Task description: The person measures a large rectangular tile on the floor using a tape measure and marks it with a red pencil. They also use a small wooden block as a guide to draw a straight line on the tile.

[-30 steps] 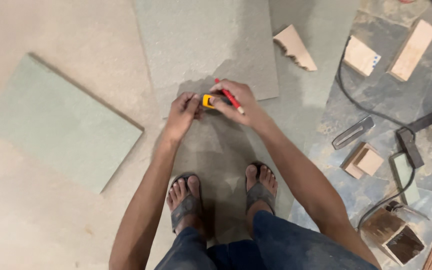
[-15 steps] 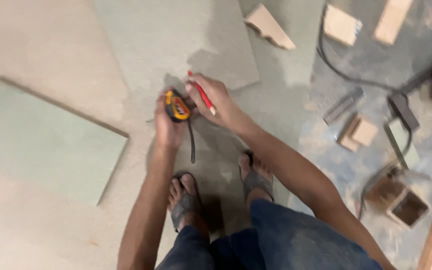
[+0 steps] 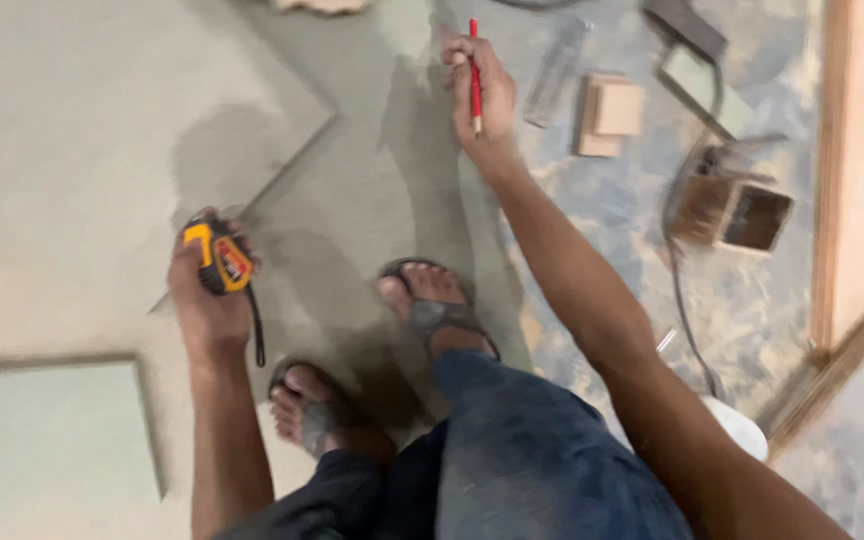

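My left hand (image 3: 207, 300) grips a yellow and black tape measure (image 3: 220, 258) with a black strap hanging down from it. It hovers above a large pale grey tile (image 3: 102, 130) on the floor. My right hand (image 3: 482, 95) is stretched out further ahead and holds a red pencil (image 3: 474, 75) pointing down. Below me are my two feet in dark sandals (image 3: 432, 305) and my blue trousers.
A second greenish tile (image 3: 42, 440) lies at the lower left. Small wooden blocks (image 3: 612, 115), a clear flat tool (image 3: 555, 75), a dark open box (image 3: 737, 210), a black cable (image 3: 680, 290) and a wooden strip (image 3: 832, 170) lie to the right.
My hands have come apart: the left has drawn back with the tape measure, the right has reached forward with the pencil. The view has swung to the right.
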The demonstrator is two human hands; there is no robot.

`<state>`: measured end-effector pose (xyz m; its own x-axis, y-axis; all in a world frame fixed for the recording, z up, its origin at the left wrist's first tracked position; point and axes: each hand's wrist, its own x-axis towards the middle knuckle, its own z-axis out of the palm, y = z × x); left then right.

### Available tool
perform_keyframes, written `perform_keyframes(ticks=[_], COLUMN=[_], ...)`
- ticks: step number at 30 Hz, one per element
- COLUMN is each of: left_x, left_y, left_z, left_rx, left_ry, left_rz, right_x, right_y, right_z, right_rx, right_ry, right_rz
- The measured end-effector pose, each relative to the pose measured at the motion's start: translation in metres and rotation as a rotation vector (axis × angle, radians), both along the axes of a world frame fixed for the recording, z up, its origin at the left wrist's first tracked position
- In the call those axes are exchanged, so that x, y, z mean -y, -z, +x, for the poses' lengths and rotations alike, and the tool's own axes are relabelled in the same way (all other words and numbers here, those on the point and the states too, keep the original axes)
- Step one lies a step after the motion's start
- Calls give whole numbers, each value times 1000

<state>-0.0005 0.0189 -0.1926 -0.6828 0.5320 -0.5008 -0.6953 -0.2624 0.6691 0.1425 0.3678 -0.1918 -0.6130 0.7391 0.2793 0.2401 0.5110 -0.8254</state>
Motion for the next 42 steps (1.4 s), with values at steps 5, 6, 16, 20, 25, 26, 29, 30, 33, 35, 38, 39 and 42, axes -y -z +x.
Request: perform_keyframes(ticks=[5,6,16,20,25,26,29,30,33,35,38,39,42], left_x=[-47,-56,-71,-59,-40,-38,-36,-35,-34,-29,-17,-12,0], left_y=[-21,-26,-46,-42,-28,-24,-16,-15,-12,-13,-18,-21,-30], left_z=[9,8,11,5,-7,-10,-19,-19,-25,-28,-38,-43,-54], left_rx=[-59,-73,-144,-111,-130,-149,-330,-335,-461,-658,-640,-652,-658], left_ry=[219,247,311,296,272,281,345,354,344,278,206,206,208], left_rz=[-36,-49,-156,-157,-177,-167,-264,-314,-348,-270,-281,-315,-424], right_x=[-75,-91,-94,-91,-28,-6,44,58,88,96,110,116,131], right_y=[17,16,39,27,-11,-15,-18,-18,-18,-24,-27,-27,-23], right_z=[88,102,144,143,177,175,139,119,34,-28,-115,-135,-164], right_rx=[263,316,600,157,-412,-358,-197,-131,59,119,89,120,226], right_ry=[411,562,711,1022,659,670,476,309,-145,-411,-637,-629,-624], right_rz=[146,-45,202,-531,-1053,-1023,-1080,-1058,-789,-573,-381,-377,-305])
